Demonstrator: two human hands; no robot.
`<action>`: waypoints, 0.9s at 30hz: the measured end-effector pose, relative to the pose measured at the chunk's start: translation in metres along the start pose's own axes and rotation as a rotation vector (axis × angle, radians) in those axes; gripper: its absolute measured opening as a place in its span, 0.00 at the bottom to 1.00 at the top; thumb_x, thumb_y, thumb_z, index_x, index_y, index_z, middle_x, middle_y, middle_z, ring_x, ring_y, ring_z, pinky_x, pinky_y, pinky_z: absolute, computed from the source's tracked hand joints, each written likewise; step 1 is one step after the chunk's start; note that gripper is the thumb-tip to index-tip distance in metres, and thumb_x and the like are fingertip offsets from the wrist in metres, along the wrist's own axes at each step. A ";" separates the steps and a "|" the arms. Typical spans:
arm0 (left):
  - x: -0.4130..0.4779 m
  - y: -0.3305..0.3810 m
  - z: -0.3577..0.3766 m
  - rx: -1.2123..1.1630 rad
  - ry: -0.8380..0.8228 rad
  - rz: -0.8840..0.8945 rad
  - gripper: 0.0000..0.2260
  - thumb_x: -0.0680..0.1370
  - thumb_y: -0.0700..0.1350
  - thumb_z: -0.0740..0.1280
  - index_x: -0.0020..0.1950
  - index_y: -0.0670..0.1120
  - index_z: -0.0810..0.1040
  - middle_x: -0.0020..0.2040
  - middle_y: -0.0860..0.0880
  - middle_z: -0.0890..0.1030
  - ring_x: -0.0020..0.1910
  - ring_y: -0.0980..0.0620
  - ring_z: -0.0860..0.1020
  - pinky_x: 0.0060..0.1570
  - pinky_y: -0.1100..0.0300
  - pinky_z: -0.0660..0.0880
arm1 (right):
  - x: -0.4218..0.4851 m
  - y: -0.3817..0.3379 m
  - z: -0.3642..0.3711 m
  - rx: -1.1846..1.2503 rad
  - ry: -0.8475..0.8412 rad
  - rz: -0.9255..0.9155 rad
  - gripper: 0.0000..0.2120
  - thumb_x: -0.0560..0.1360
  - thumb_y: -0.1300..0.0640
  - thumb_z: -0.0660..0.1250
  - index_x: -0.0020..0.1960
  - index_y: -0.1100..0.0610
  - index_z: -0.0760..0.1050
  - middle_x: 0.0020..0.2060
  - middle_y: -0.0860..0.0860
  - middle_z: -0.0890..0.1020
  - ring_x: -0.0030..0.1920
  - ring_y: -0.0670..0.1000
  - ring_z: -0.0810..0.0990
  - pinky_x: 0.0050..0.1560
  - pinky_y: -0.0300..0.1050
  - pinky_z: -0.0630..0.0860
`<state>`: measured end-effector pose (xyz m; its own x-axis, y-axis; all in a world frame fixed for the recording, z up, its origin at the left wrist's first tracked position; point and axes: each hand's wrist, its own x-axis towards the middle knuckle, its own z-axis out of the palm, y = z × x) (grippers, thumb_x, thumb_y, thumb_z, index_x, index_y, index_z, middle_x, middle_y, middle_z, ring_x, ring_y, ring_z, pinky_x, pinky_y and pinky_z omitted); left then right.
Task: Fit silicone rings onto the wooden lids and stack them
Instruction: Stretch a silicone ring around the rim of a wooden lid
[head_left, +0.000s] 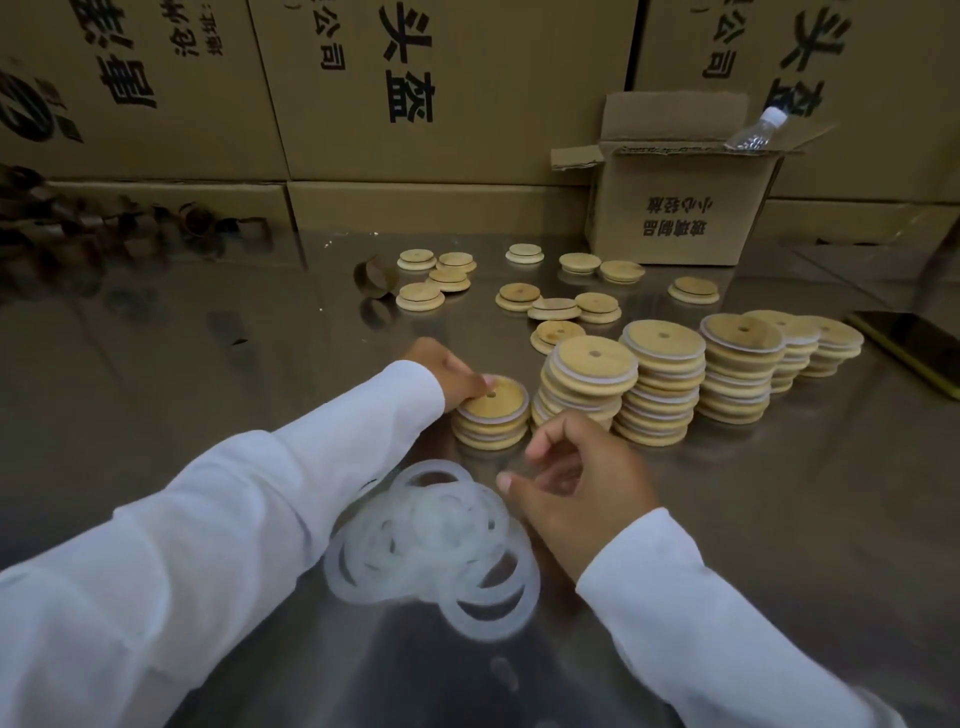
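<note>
The fingers (470, 383) of the left hand (445, 370) curl over the left rim of the top lid (493, 402), one fingertip pressing on its face just beside the centre hole; this lid, with a white ring showing round its edge, lies on the short stack (488, 431) of wooden lids on the metal table (208, 338). The right hand (582, 488) hovers just in front and to the right of the short stack, its fingers (545, 435) loosely curled and nothing visible between them. In front of the short stack, between the two white sleeves, lies a loose heap of translucent silicone rings (436, 540). To the right of the short stack stand the taller stacks (660, 384) of ringed lids in a row, the nearest just beside it. Behind it, loose lids (519, 297) without rings are scattered over the table, and a dark cardboard ring (374, 275) stands behind and to the left. Far behind to the right sits an open cardboard box (680, 208) with a plastic bottle (756, 130) sticking out. A phone (914, 348) lies at the far right. Large cartons (441, 88) wall the back.
</note>
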<state>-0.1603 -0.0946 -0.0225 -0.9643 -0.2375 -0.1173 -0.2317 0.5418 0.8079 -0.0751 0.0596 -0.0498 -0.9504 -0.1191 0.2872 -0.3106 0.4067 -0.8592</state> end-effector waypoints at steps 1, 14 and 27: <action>0.005 0.000 -0.001 0.018 -0.016 -0.007 0.07 0.72 0.48 0.72 0.42 0.44 0.79 0.47 0.45 0.79 0.50 0.46 0.76 0.54 0.57 0.71 | 0.000 0.001 0.001 -0.006 -0.020 -0.006 0.13 0.66 0.56 0.74 0.36 0.48 0.69 0.34 0.46 0.77 0.37 0.47 0.75 0.36 0.35 0.73; 0.155 -0.007 -0.032 0.353 0.256 0.045 0.24 0.73 0.50 0.69 0.65 0.44 0.70 0.65 0.42 0.71 0.60 0.42 0.73 0.55 0.55 0.69 | 0.009 0.007 0.016 -0.811 0.268 -0.598 0.12 0.69 0.54 0.60 0.27 0.48 0.70 0.23 0.46 0.70 0.24 0.48 0.71 0.33 0.40 0.66; 0.172 -0.004 -0.030 0.353 0.213 0.085 0.09 0.74 0.44 0.67 0.51 0.46 0.71 0.51 0.46 0.73 0.52 0.43 0.75 0.52 0.56 0.70 | 0.016 0.012 0.015 -0.898 0.292 -0.523 0.12 0.67 0.54 0.59 0.26 0.48 0.71 0.21 0.46 0.69 0.22 0.47 0.70 0.35 0.41 0.63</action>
<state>-0.3212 -0.1618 -0.0280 -0.9424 -0.3213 0.0926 -0.2183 0.8011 0.5573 -0.0946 0.0489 -0.0621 -0.6259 -0.2983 0.7206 -0.4400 0.8979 -0.0105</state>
